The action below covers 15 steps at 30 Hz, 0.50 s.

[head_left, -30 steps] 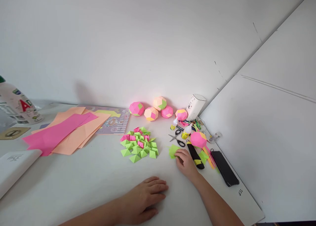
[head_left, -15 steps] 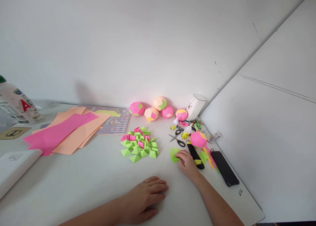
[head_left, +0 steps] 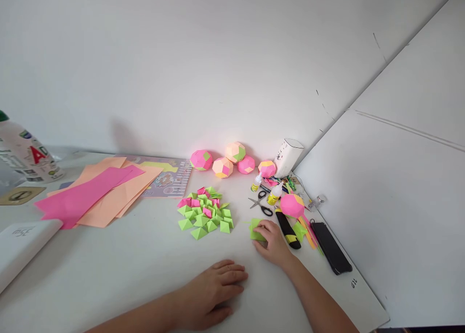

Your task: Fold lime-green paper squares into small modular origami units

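My right hand [head_left: 273, 243] rests on the white table [head_left: 119, 270] with its fingers closed on a small stack of green paper squares [head_left: 255, 229]. My left hand [head_left: 212, 292] lies flat on the table in front of me, fingers stretched out, holding nothing. A heap of folded green and pink paper pieces [head_left: 204, 213] sits just left of the green squares. Black scissors [head_left: 260, 203] and a black and yellow knife [head_left: 288, 229] lie right beside my right hand.
Several pink, peach and green paper balls [head_left: 223, 162] line the back wall, one more [head_left: 291, 205] near two glue bottles [head_left: 274, 193]. Pink and peach sheets [head_left: 96, 195] lie at the left over a booklet [head_left: 169, 178]. A phone [head_left: 330, 254], a white box [head_left: 288, 156] and a bottle [head_left: 25, 153] stand around.
My right hand has gathered the green squares and drawn them slightly toward me and to the left. My left hand has stayed still.
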### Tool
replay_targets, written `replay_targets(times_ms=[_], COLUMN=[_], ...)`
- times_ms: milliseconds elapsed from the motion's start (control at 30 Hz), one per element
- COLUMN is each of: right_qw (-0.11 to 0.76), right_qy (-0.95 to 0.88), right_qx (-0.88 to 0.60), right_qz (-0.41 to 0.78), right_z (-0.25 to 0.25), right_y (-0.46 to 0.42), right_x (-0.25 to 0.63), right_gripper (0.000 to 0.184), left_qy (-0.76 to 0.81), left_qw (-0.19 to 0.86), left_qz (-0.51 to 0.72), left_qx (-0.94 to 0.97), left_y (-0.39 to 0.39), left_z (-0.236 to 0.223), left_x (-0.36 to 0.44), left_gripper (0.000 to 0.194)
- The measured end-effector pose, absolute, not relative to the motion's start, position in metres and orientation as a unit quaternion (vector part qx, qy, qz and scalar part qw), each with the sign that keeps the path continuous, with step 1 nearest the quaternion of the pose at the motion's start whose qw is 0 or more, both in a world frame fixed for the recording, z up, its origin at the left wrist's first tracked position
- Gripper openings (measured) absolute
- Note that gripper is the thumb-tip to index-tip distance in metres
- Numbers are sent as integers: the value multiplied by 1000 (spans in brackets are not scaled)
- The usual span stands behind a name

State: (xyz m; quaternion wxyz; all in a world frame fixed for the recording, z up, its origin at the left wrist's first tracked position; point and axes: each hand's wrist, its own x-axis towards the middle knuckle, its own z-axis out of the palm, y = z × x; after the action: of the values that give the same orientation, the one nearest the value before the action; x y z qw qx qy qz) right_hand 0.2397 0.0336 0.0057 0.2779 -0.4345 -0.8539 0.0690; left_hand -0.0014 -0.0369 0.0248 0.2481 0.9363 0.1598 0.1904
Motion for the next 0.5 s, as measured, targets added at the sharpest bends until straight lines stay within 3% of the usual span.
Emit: replay_targets(times_ms=[500], right_qw=[283], right_qy=[-852], right_qx=[-432], right_qz=[85], right_z=[8], right_y=[36], right_x=[242], right_gripper=[15], left_qy=[159], left_qw=[255], left_qz=[193], left_qx=[934], left_y=[-37], left_z=[26], left_x=[-2], left_gripper=[33])
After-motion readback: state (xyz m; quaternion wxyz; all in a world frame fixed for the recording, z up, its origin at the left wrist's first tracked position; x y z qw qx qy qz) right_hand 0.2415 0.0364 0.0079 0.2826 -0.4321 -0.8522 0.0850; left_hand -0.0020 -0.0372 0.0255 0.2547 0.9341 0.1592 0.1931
